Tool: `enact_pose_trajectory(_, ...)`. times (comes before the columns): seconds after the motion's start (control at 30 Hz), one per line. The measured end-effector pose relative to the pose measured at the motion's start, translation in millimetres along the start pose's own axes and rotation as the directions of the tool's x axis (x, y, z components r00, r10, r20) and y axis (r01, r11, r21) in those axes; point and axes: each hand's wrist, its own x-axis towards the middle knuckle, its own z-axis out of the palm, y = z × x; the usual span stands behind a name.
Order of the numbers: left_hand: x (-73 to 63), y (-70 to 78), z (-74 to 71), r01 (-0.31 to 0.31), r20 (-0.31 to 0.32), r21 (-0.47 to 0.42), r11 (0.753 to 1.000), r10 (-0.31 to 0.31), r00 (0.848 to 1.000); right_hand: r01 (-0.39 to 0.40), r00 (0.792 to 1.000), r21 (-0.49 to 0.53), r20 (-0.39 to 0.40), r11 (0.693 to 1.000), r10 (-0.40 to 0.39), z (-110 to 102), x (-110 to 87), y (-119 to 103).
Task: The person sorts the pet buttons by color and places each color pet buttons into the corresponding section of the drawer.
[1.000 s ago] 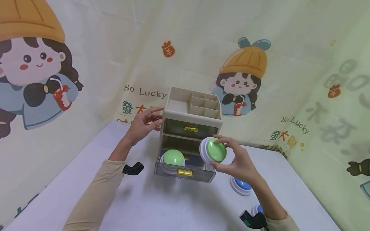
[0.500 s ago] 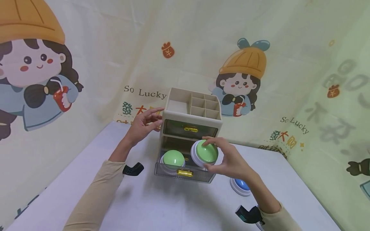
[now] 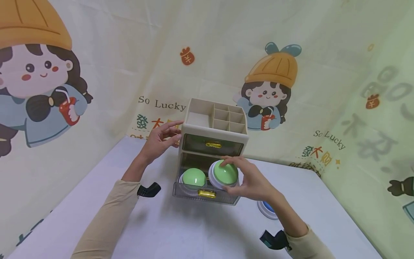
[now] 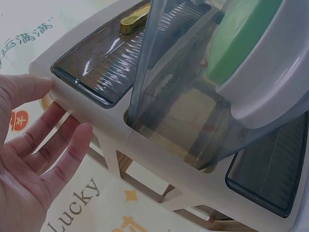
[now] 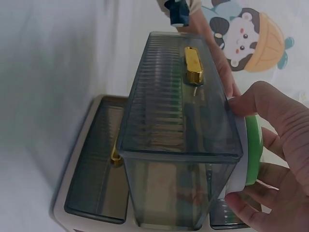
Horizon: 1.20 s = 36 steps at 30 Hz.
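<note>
A beige desktop organizer stands on the table with a smoky see-through drawer pulled out below its top drawer. In the head view, one green dome button with a white base sits in the drawer's left half. My right hand grips a second green button by its rim with thumb and fingers, tilted over the drawer's right half. The right wrist view shows that thumb on its white base. My left hand rests extended fingertips on the organizer's left side.
A blue button lies on the white table to the right, partly behind my right forearm. Gold handles stick out from the drawer fronts. A printed cloth hangs behind the organizer.
My right hand has moved left and slightly down with the green button, from the drawer's right edge to over its right half, close to the other button. The left hand has stayed put.
</note>
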Motion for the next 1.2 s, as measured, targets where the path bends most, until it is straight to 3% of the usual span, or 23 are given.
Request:
enact_pose_trajectory(0.37,-0.8,-0.7,-1.0,-0.006,0.001,0.0,1.0,0.006,1.0,-0.031,0.999,0.053,0.029,0.998,0.029,0.6,-1.2,1.9)
enact_pose_trajectory(0.9,0.0,0.3,0.0,-0.01,0.002,0.003,1.0,0.01,1.0,0.028,0.988,0.2,-0.153,0.979,0.003,3.7,-6.4,-3.4)
enact_pose_trajectory(1.2,0.6,-0.6,-0.3,-0.01,-0.002,0.007,1.0,0.01,1.0,0.014,0.985,0.26,-0.172,0.965,0.032,0.8,-11.4,-18.7)
